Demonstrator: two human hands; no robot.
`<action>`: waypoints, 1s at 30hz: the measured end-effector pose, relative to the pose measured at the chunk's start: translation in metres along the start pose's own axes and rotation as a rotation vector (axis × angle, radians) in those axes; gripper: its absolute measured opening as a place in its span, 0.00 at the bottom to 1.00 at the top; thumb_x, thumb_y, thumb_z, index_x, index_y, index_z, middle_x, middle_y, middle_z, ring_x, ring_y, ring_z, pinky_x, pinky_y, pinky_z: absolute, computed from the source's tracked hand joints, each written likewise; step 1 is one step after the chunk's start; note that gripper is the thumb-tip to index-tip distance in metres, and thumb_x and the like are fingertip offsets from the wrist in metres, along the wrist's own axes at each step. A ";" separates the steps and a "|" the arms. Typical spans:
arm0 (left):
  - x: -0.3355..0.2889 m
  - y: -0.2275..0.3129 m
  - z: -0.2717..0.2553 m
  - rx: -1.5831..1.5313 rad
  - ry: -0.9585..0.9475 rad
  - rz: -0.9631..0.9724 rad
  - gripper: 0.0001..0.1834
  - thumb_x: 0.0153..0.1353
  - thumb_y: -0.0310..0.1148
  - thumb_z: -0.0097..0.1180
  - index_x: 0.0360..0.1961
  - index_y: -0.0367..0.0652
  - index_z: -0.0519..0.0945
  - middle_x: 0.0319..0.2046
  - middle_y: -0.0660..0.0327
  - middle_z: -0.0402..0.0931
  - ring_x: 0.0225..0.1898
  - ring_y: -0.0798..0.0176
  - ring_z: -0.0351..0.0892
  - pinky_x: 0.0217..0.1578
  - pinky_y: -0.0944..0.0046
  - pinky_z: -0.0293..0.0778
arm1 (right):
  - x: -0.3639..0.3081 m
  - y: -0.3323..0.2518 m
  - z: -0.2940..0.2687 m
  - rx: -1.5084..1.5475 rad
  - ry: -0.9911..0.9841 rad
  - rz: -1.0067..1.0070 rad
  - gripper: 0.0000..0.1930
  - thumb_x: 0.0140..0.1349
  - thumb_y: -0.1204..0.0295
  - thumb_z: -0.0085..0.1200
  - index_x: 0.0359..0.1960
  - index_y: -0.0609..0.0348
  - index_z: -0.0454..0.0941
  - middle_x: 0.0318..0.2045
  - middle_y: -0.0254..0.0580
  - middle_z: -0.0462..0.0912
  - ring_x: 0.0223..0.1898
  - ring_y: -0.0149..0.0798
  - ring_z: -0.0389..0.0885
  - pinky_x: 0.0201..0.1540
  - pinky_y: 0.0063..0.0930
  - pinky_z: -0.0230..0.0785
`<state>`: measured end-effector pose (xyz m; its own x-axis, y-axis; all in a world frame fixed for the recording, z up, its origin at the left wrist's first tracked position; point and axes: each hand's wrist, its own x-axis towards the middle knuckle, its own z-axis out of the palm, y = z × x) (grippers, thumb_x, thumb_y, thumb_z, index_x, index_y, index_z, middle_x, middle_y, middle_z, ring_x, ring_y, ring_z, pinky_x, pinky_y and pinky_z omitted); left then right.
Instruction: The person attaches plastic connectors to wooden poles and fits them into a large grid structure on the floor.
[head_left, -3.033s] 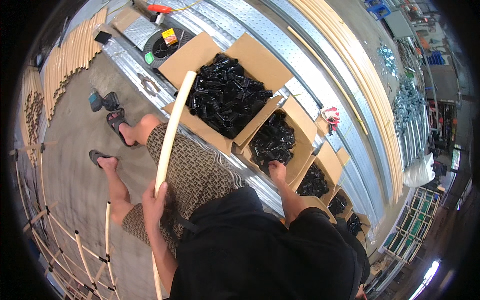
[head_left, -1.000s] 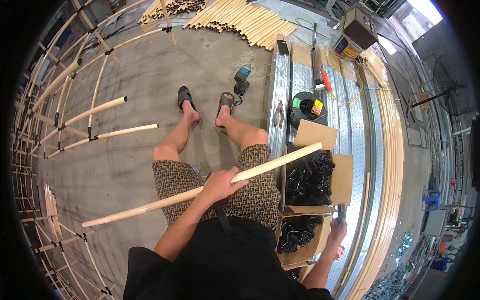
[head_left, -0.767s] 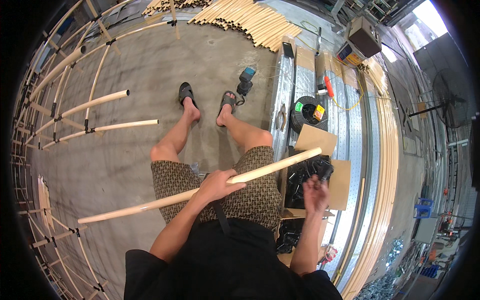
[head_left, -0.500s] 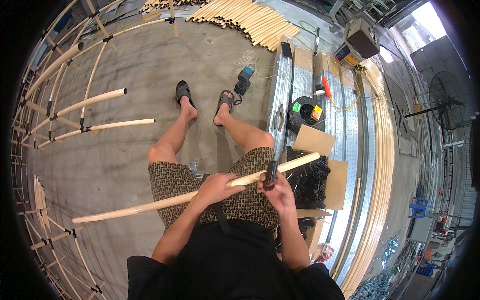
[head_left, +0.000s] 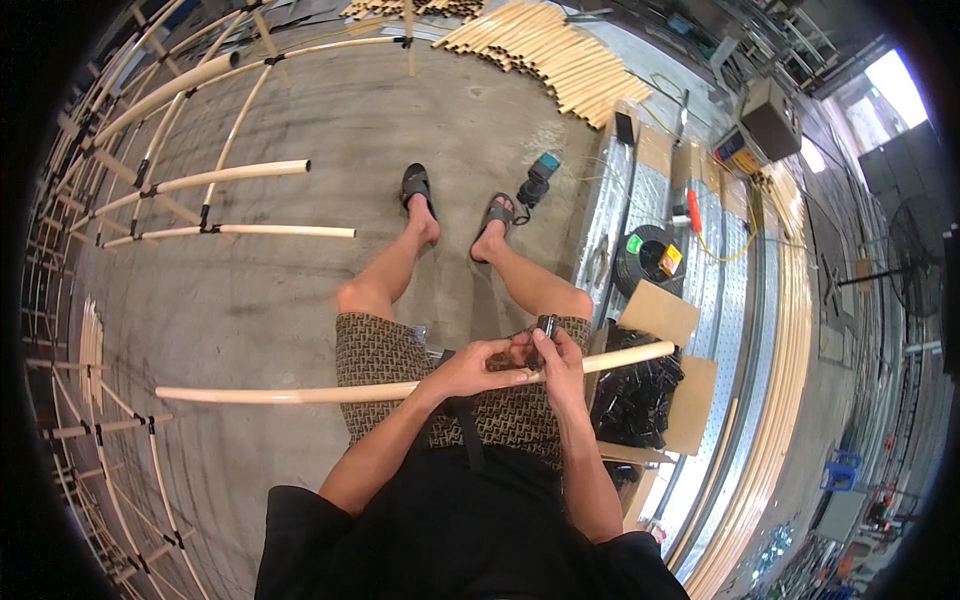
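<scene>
A long beige pipe lies across my lap, its right end near the open box. My left hand is over the pipe, fingers closed and meeting my right hand on a small dark piece. My right hand grips that piece, a glossy black pipe fitting, just above the pipe. Fingers cover much of it, so its full shape is hidden. To the right, similar-looking black fittings fill an open cardboard box.
Beige pipe frames with black joints stand at the left. Cut pipes lie at the far side. A cordless power tool is on the floor near my foot. Metal profiles, a black coil and a red-handled tool are at the right.
My right hand has tilted the black piece and brought it closer to my left fingers, which now meet it. The pipe lies more level. The whole view has shifted rightward in the picture.
</scene>
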<state>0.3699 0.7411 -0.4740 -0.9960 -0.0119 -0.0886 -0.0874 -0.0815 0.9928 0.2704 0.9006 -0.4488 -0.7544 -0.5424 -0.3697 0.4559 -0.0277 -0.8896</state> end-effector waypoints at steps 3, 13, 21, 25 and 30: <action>-0.006 -0.014 -0.006 -0.182 0.063 -0.063 0.27 0.68 0.37 0.66 0.62 0.31 0.76 0.48 0.58 0.83 0.48 0.67 0.81 0.53 0.64 0.76 | 0.004 -0.011 0.027 -0.029 -0.036 -0.095 0.13 0.76 0.68 0.52 0.51 0.67 0.77 0.46 0.46 0.86 0.47 0.34 0.84 0.52 0.30 0.76; -0.013 -0.025 -0.012 -0.434 0.171 -0.193 0.16 0.73 0.41 0.59 0.40 0.37 0.85 0.34 0.64 0.85 0.35 0.72 0.82 0.39 0.68 0.76 | 0.023 0.026 0.037 -0.365 -0.154 -0.402 0.20 0.74 0.69 0.51 0.61 0.70 0.67 0.60 0.55 0.78 0.60 0.44 0.78 0.64 0.39 0.68; -0.013 -0.036 -0.012 -0.298 0.440 -0.310 0.12 0.72 0.32 0.56 0.33 0.35 0.83 0.25 0.67 0.79 0.26 0.73 0.75 0.28 0.70 0.70 | 0.018 0.010 0.050 -0.795 -0.216 -0.673 0.20 0.61 0.73 0.65 0.54 0.67 0.79 0.57 0.54 0.81 0.57 0.47 0.81 0.61 0.38 0.70; -0.011 -0.031 -0.014 -0.186 0.495 -0.321 0.10 0.71 0.29 0.54 0.36 0.35 0.86 0.22 0.68 0.76 0.22 0.74 0.71 0.23 0.69 0.66 | 0.012 0.008 0.049 -0.853 -0.094 -0.691 0.20 0.57 0.73 0.68 0.52 0.67 0.81 0.52 0.54 0.82 0.53 0.47 0.82 0.57 0.37 0.73; -0.014 -0.031 -0.016 -0.066 0.553 -0.319 0.12 0.69 0.32 0.57 0.45 0.37 0.88 0.22 0.66 0.78 0.21 0.74 0.71 0.22 0.68 0.67 | 0.004 0.013 0.051 -0.813 -0.041 -0.652 0.20 0.57 0.75 0.68 0.51 0.68 0.81 0.48 0.52 0.83 0.48 0.45 0.82 0.53 0.35 0.74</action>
<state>0.3864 0.7280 -0.5048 -0.7626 -0.4878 -0.4249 -0.3591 -0.2271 0.9052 0.2978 0.8552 -0.4477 -0.7166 -0.6539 0.2427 -0.5007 0.2400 -0.8317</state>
